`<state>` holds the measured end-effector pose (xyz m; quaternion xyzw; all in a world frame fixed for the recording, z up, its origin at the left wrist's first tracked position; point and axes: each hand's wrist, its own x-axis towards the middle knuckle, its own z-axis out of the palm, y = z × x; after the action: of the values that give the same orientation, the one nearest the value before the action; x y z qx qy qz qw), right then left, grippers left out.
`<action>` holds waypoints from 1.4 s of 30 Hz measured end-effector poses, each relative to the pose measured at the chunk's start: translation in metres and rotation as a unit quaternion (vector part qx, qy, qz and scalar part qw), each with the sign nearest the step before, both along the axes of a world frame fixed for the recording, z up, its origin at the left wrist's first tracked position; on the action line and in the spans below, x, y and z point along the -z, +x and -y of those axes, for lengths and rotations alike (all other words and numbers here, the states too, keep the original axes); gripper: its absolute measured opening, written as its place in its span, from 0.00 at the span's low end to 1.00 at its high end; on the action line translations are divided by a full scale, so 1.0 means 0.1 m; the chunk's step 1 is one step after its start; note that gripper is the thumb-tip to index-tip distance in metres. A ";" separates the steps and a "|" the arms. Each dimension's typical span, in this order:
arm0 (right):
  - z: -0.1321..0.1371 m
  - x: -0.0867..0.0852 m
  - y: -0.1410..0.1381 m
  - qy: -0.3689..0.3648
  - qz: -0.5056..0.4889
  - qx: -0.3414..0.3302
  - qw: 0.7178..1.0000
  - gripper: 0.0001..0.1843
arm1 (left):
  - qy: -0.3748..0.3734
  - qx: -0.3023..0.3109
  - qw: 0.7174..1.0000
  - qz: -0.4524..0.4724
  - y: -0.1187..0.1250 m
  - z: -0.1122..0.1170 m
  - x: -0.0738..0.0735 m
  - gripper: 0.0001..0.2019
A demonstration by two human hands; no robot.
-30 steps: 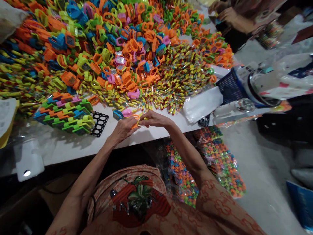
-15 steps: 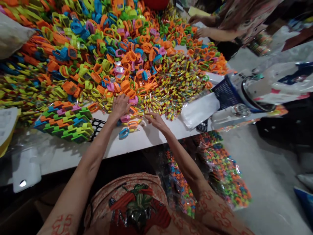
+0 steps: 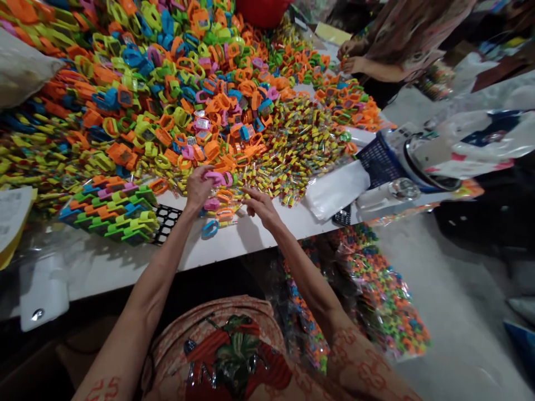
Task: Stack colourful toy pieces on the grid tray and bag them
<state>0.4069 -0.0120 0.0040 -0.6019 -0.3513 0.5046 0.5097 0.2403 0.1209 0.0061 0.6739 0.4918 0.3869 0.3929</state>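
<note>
My left hand (image 3: 199,188) is closed on a pink toy watch (image 3: 217,177) at the near edge of a big heap of toy watches (image 3: 167,111). To its right, my right hand (image 3: 261,208) is pinched, with a small yellow wrapped stick (image 3: 246,194) at its fingertips. Between the hands and just below them lie a pink watch (image 3: 212,204), an orange watch (image 3: 224,214) and a blue watch (image 3: 209,228) on the white table (image 3: 217,248). Many small yellow wrapped sticks (image 3: 292,150) lie heaped beyond my right hand.
Left of my arm, a block of watches in rows (image 3: 112,211) stands beside a black grid tray (image 3: 167,220). At right are clear bags (image 3: 338,186), a dark calculator or remote (image 3: 343,214) and a blue basket (image 3: 378,159). Another person's hands (image 3: 353,58) work at the back right.
My left hand has picked up the pink watch and drawn back slightly, its fingers now closed. My right hand has moved slightly left. The other person's hands have come together.
</note>
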 end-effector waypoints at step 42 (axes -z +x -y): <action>0.26 -0.11 -0.23 0.076 -0.105 -0.150 0.980 0.20 | -0.312 0.277 0.909 0.001 -0.47 0.91 -0.18 0.10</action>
<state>0.3837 -0.0382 0.0146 -0.4454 -0.4193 0.6074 0.5068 0.1932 0.0297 0.0245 0.6259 0.3807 0.0902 0.6747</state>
